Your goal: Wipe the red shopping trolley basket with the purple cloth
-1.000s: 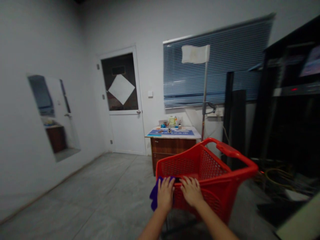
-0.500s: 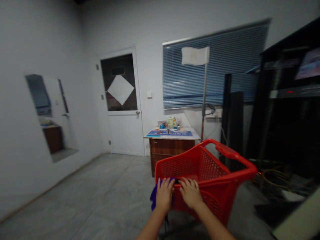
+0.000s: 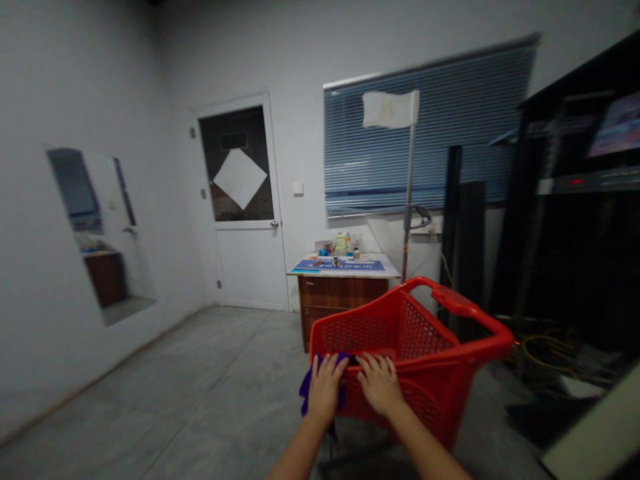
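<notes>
A red plastic shopping cart [image 3: 435,393] with perforated walls stands before me, its handle at the right. Draped over the near rim is a purple cloth [image 3: 305,393]. My left hand [image 3: 325,387] lies on the cloth at the rim, fingers spread and pointing forward. Just to its right, my right hand [image 3: 380,383] rests on the red rim with its fingers apart. Something dark shows at the rim between the two hands; what it is cannot be made out.
Behind the cart stands a brown cabinet [image 3: 345,293] with small items on top. A pole bears a white flag [image 3: 389,110]. Left are a white door [image 3: 250,267] and a wall mirror [image 3: 107,267]. Cables [image 3: 545,353] and dark equipment are at the right.
The view has shifted very slightly. Both hands keep their places on the rim, and the cart and cloth look almost unchanged.
</notes>
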`<state>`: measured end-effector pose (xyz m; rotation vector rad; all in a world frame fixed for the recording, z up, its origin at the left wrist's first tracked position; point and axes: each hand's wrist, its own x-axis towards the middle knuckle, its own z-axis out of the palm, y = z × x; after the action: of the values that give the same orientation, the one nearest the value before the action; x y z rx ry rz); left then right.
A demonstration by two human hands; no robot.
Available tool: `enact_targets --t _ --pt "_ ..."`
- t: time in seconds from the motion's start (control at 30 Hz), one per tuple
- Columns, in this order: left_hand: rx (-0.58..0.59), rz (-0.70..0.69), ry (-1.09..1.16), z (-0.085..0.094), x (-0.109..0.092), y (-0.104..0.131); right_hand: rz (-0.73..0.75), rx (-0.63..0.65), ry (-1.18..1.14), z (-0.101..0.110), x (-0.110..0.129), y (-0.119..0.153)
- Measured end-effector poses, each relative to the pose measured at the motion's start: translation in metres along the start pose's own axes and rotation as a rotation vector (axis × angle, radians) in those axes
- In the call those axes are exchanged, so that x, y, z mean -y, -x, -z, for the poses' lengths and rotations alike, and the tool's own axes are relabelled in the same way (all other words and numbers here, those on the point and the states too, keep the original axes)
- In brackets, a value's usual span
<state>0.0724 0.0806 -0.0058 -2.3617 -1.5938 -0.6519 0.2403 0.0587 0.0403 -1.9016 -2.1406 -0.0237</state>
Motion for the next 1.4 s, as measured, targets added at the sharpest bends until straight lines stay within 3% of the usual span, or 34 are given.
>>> enact_targets --t 0.17,0.3,0.43,0.57,0.7,0.9,1.0,1.13,1.27,1.4 --pt "0.030 0.007 -0.004 0.001 0.015 0.002 0.043 -0.022 0.037 0.015 -0.012 0.000" --pt "0.010 0.037 -0.012 0.003 0.023 0.007 -0.116 -0.125 0.152 0.028 -0.039 -0.001" --pt "-0.022 0.102 0.029 0.005 0.021 0.012 -0.089 -0.100 0.190 0.028 -0.056 0.002" --pt "-0.041 0.149 0.082 0.007 0.001 0.007 -0.083 -0.117 0.182 0.025 -0.055 0.004" --pt "-0.012 0.062 0.123 0.009 -0.014 -0.003 -0.067 -0.107 0.160 0.026 -0.055 0.004" --pt "0.000 0.030 0.178 0.012 -0.006 -0.001 -0.064 -0.091 0.143 0.027 -0.054 0.004" --pt "-0.030 0.105 0.187 0.010 -0.015 -0.004 -0.073 -0.097 0.148 0.027 -0.052 0.003" --pt "0.007 0.045 0.173 0.008 -0.027 -0.009 -0.072 -0.099 0.145 0.030 -0.051 0.004" --pt "0.053 -0.008 0.151 0.011 -0.016 -0.006 -0.050 -0.119 0.141 0.028 -0.052 0.005" --pt "0.036 0.083 0.161 0.014 -0.011 -0.003 -0.045 -0.163 0.141 0.022 -0.052 0.002"
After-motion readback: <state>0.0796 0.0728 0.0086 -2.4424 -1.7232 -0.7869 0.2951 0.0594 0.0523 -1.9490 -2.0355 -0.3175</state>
